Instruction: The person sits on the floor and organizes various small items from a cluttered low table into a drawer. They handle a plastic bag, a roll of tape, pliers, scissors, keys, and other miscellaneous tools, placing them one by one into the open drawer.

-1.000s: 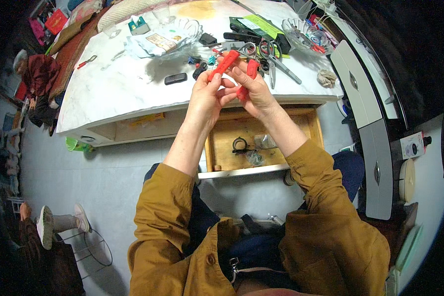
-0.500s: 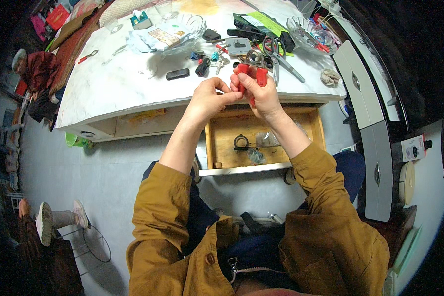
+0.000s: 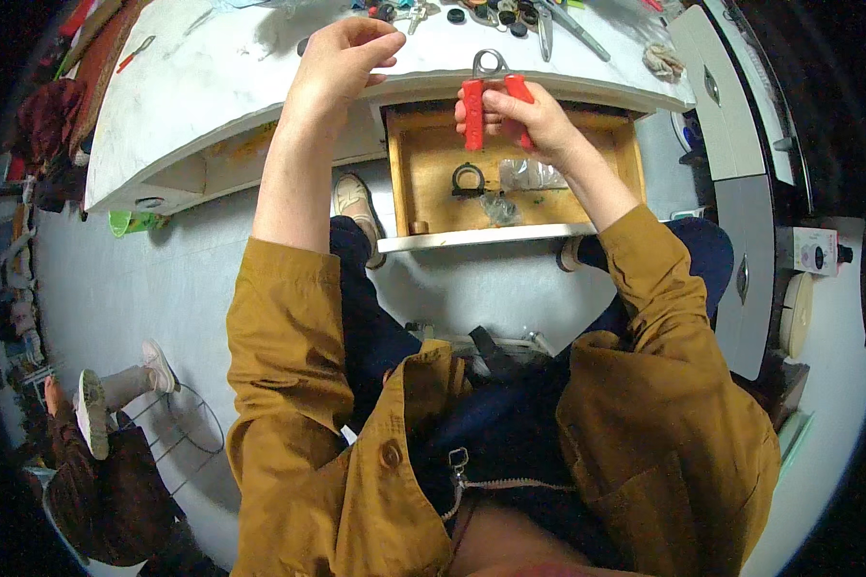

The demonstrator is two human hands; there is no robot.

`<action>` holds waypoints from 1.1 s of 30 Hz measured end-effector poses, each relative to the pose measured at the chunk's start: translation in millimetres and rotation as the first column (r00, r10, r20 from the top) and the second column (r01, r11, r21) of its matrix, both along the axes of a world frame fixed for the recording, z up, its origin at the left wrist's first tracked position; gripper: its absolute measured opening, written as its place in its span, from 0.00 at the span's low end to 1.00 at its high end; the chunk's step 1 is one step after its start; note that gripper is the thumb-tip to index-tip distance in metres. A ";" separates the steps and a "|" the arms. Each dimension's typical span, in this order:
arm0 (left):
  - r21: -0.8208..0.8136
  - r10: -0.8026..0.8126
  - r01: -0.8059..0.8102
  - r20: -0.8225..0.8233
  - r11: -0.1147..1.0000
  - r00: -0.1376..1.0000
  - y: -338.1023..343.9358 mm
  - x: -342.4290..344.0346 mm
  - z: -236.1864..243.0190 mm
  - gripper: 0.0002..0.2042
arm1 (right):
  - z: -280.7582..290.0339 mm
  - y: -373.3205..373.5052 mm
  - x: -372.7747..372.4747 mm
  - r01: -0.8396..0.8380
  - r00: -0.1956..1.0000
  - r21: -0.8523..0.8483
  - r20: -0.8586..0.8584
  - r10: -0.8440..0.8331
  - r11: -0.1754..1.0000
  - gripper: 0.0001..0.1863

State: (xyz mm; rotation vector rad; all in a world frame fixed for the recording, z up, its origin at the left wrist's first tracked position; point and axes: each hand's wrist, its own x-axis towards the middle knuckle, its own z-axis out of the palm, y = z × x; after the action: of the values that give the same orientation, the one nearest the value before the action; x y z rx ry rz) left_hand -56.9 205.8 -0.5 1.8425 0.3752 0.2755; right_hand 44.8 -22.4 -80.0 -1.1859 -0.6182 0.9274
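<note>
My right hand (image 3: 529, 117) is closed around a hand grip strengthener (image 3: 473, 113) with two red handles and a metal coil spring on top. It is held above the open wooden drawer (image 3: 428, 144), just off the table's front edge. My left hand (image 3: 342, 58) hovers over the white table (image 3: 250, 96), its fingers loosely bent and apart, with nothing visible in them. Inside the drawer lie a black ring-shaped clamp (image 3: 468, 180), a clear plastic bag (image 3: 531, 175), a smaller crumpled bag (image 3: 498, 208) and a small brown cylinder (image 3: 419, 228).
Scissors (image 3: 575, 34), keys (image 3: 418, 15) and several small black round pieces lie along the table's far side. A crumpled cloth (image 3: 662, 62) sits at the right, a red-handled tool (image 3: 136, 55) at the far left. A grey cabinet (image 3: 746, 260) stands right; another person's shoe (image 3: 92, 413) shows lower left.
My hands have come apart. The right has brought the grip strengthener nearer, from over the table to above the drawer; the left has moved left and up in view. My view has tilted down.
</note>
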 end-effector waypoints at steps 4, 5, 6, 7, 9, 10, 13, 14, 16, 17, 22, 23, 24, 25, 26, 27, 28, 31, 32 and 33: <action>-0.012 -0.017 0.017 -0.013 1.000 1.000 -0.5 -1.0 3.0 0.15 | -55.3 -0.4 -14.1 0.048 0.999 -0.180 0.020 -0.045 0.983 0.18; -0.035 -0.019 0.019 -0.004 0.999 1.000 1.4 -0.4 2.4 0.15 | -74.7 0.4 -15.4 0.052 0.998 -0.255 0.048 -0.042 0.965 0.16; -0.034 -0.009 0.009 -0.018 0.999 1.000 5.0 0.6 1.5 0.15 | -87.7 5.5 -18.1 0.089 0.992 -0.314 0.109 -0.057 0.945 0.14; -0.038 -0.021 0.020 -0.014 0.999 1.000 5.9 1.8 -1.9 0.14 | -99.8 9.4 -20.1 0.129 0.983 -0.369 0.171 -0.069 0.921 0.11; -0.033 -0.043 0.044 0.002 0.999 0.999 5.5 6.5 -4.8 0.14 | -128.2 19.1 -9.2 0.317 0.579 -0.554 0.756 0.306 0.770 0.19; 0.079 -0.056 0.054 0.021 0.995 0.998 -3.1 6.7 -7.7 0.13 | -141.1 20.7 -8.9 0.339 0.533 -0.619 0.747 0.398 0.708 0.20; 0.363 -0.147 0.139 -0.007 0.922 0.989 -9.6 6.4 -17.9 0.11 | -151.0 43.5 -16.6 0.478 0.267 -0.626 0.772 0.577 0.616 0.26; 0.327 -0.159 0.168 -0.055 0.930 0.986 -14.9 9.1 -18.7 0.11 | -156.1 48.6 -14.7 0.477 0.266 -0.644 0.755 0.600 0.599 0.30; 0.281 -0.171 0.198 -0.116 0.939 0.978 -24.3 11.6 -17.1 0.13 | -160.1 53.6 -15.1 0.487 0.274 -0.629 0.768 0.579 0.605 0.35; 0.275 -0.161 0.193 -0.132 0.942 0.978 -27.5 9.8 -13.6 0.14 | -158.9 55.9 -18.6 0.492 0.278 -0.596 0.799 0.534 0.635 0.36; 0.284 -0.140 0.180 -0.155 0.942 0.978 -31.5 5.9 -3.5 0.13 | -115.3 69.6 -24.3 0.346 0.340 -0.532 0.839 0.425 0.773 0.28; 0.287 -0.139 0.182 -0.163 0.940 0.977 -32.9 6.8 -5.5 0.13 | -96.6 69.1 -22.2 0.273 0.410 -0.590 0.786 0.463 0.760 0.20; 0.296 -0.127 0.176 -0.177 0.939 0.976 -32.1 4.9 -7.3 0.13 | -82.9 70.1 -20.5 0.258 0.387 -0.501 0.837 0.387 0.826 0.17; 0.304 -0.112 0.168 -0.191 0.938 0.975 -30.5 2.9 -7.6 0.13 | -71.1 71.3 -18.0 0.238 0.365 -0.407 0.879 0.307 0.882 0.13; 0.332 -0.136 0.193 -0.190 0.923 0.972 -31.2 6.1 -10.0 0.14 | -60.4 65.9 -12.0 0.232 0.348 -0.318 0.910 0.227 0.919 0.09; 0.337 -0.132 0.187 -0.180 0.923 0.975 -31.9 6.7 -10.7 0.14 | -44.0 64.0 -4.3 0.255 0.377 -0.073 0.926 -0.029 0.964 0.07; 0.345 -0.119 0.174 -0.175 0.922 0.977 -31.1 5.1 -11.2 0.14 | -9.5 68.3 4.1 0.300 0.349 -0.023 0.933 -0.087 0.954 0.06; 0.304 -0.146 0.198 -0.185 0.932 0.972 -34.7 7.9 -7.0 0.13 | 7.7 78.8 74.3 0.461 0.086 0.241 0.946 -0.313 0.854 0.05; 0.280 -0.157 0.208 -0.193 0.937 0.969 -35.0 8.8 -5.6 0.13 | 10.5 84.9 98.3 0.491 -0.035 0.291 0.948 -0.315 0.821 0.05; 0.287 -0.149 0.200 -0.190 0.937 0.970 -32.9 7.1 -6.5 0.13 | 22.0 91.7 107.5 0.567 -0.014 0.195 0.974 -0.228 0.800 0.07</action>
State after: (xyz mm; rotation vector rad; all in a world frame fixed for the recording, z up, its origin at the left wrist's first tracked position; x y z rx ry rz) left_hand -49.8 172.9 -7.0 2.1973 0.2908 0.0571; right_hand 152.3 69.3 -58.0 -2.0885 -1.1207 -0.5736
